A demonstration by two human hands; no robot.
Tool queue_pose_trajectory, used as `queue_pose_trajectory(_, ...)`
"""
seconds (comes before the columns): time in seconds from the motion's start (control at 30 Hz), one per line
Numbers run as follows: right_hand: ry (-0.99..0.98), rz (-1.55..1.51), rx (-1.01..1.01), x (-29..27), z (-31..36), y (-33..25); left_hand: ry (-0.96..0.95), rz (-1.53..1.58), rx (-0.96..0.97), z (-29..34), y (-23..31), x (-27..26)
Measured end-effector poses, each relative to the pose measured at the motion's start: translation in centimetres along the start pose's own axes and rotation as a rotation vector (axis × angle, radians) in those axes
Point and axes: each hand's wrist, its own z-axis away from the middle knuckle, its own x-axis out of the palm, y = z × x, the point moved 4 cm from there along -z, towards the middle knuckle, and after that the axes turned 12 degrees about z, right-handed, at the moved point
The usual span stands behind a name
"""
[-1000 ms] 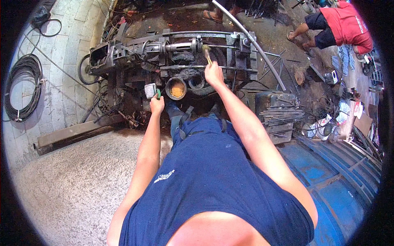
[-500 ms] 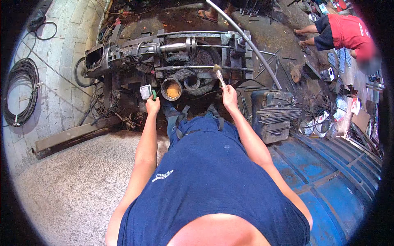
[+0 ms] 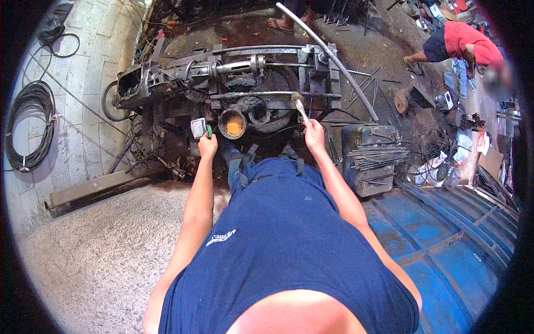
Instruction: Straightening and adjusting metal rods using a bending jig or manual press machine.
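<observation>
While fingers close, right hand [image 3: 314, 135] grips brush [image 3: 299, 106].

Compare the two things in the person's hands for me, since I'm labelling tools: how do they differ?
The brush in the right hand is long and thin, a pale handle with dark bristles pointing away; the scraper in the left hand is short and broad, a grey blade on a green handle. The brush is up at the machine frame; the scraper sits beside the tin. Both are gripped by their handles.
</observation>
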Motion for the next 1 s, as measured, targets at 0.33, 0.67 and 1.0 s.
queue_pose_trajectory(0.33,0.01,-0.024,-0.017,-0.04,0.56,-0.3,-0.007,-0.008,0.038,-0.09,-0.24,0.11)
queue_pose_trajectory(0.67,0.013,-0.045,-0.014,0.19,0.67,0.0,-0.018,0.003,0.01,0.05,0.15,0.09)
queue_pose_trajectory(1.0,-0.004,-0.051,-0.011,0.4,0.56,-0.04,-0.003,0.025,0.039,-0.16,-0.37,0.22)
